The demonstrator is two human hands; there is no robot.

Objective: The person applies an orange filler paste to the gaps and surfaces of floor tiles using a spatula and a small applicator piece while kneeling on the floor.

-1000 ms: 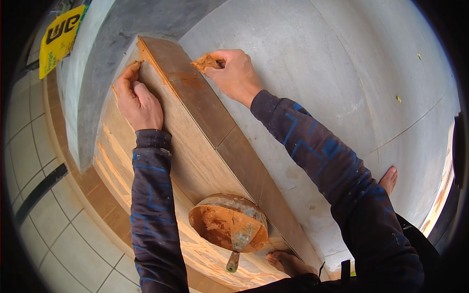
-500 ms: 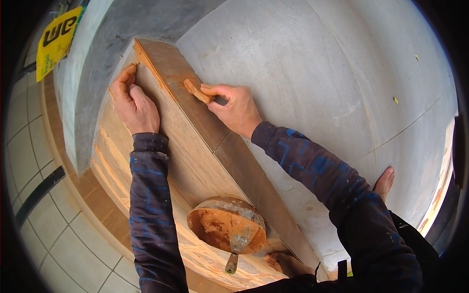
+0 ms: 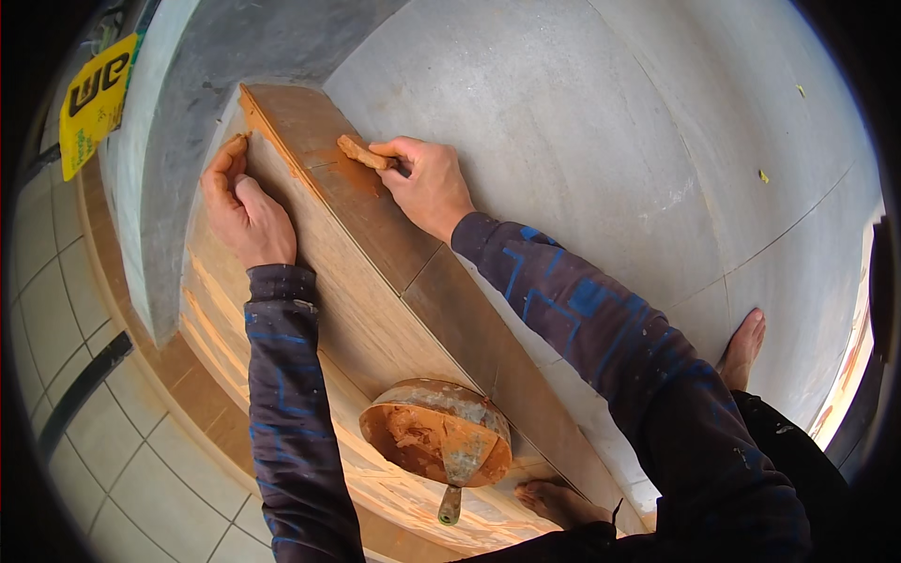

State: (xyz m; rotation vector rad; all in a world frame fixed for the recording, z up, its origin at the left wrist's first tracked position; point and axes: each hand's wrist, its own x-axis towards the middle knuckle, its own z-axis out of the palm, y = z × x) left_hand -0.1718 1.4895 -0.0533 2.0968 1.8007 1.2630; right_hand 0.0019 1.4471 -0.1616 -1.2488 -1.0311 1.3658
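Observation:
My right hand (image 3: 427, 186) pinches a small, rough orange-brown sponge-like piece (image 3: 364, 152) between thumb and fingers. It touches the brown tile strip (image 3: 324, 178) along the ledge top, close to a joint smeared with orange paste. To the left, my left hand (image 3: 246, 208) lies against the wood-look tile (image 3: 375, 300) on the ledge's side. Its fingers are loosely bent and apart from the thumb, with orange on the fingertips and no object visible in them. A line of orange paste (image 3: 267, 136) runs along the strip's far left edge.
A round bowl (image 3: 385, 408) of orange paste stands at the ledge near me, with a putty knife (image 3: 452, 493) in it. My bare feet (image 3: 744, 349) are either side of the ledge. Grey panels (image 3: 563, 122) lie right; a yellow label (image 3: 94, 108) is far left.
My right hand has slid the sponge-like piece slightly left and farther up the strip. My left hand has shifted a little left and down. The view has moved slightly.

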